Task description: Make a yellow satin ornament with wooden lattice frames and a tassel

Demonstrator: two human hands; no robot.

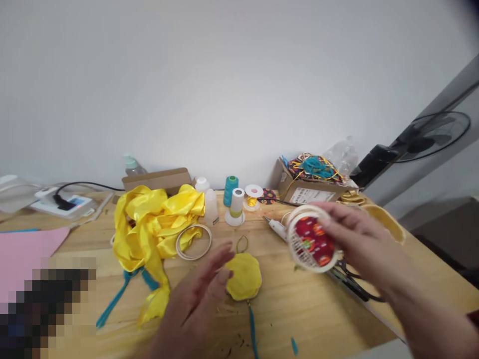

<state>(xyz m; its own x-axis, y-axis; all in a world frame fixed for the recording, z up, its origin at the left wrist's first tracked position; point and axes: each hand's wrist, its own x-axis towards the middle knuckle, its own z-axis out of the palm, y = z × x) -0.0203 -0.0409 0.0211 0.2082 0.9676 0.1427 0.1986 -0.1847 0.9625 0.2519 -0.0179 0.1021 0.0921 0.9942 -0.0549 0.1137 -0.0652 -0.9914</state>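
Note:
My right hand (pixel 357 239) grips a round frame (pixel 294 254) with a pale rim, lifted over the right side of the table. Red patterned fabric and a pale lattice show inside the rim. My left hand (pixel 196 299) is open, its fingers stretched out and its thumb apart. Its fingertips overlap the left edge of a yellow scalloped ornament (pixel 245 276) in view; whether they touch cannot be told. The ornament has a loop at its top and a teal tassel (pixel 252 329) hanging below. Thin pale rings (pixel 178 244) lie beyond my left hand.
Yellow satin ribbon (pixel 138 234) is heaped at left. Thread spools (pixel 231 192) and bottles (pixel 211 207) stand along the back. A cardboard box (pixel 318 194) of cords sits at back right. A white-handled tool (pixel 277 228) and black-handled scissors (pixel 368 294) lie near my right hand.

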